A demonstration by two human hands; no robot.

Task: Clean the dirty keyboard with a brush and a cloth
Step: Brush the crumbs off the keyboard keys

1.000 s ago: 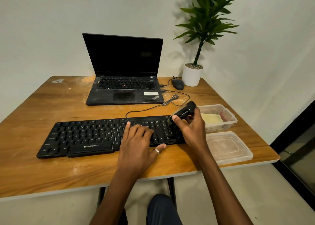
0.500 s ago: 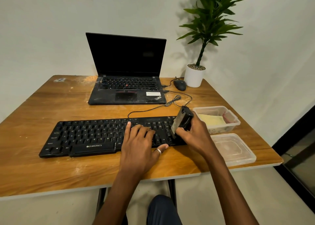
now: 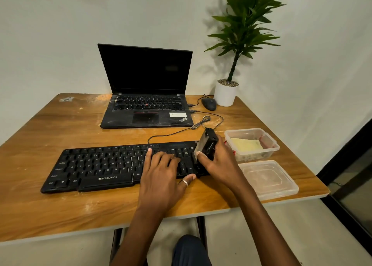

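Black plastic full-size keyboard [image 3: 96,165] lies across the wooden counter [image 3: 60,211]. The left hand [image 3: 161,175] presses flat on its right-centre keys, fingers straight, pinning it down. The right hand [image 3: 219,165] grips a black block-shaped brush [image 3: 207,145], tilted over the number-pad end. Best play here: short strokes along the rows, bristles angled into the gaps, grit swept off the edge (light pressure, or keycaps may pop). The yellow cloth [image 3: 246,145] lies in the clear plastic tub [image 3: 271,142] just beside.
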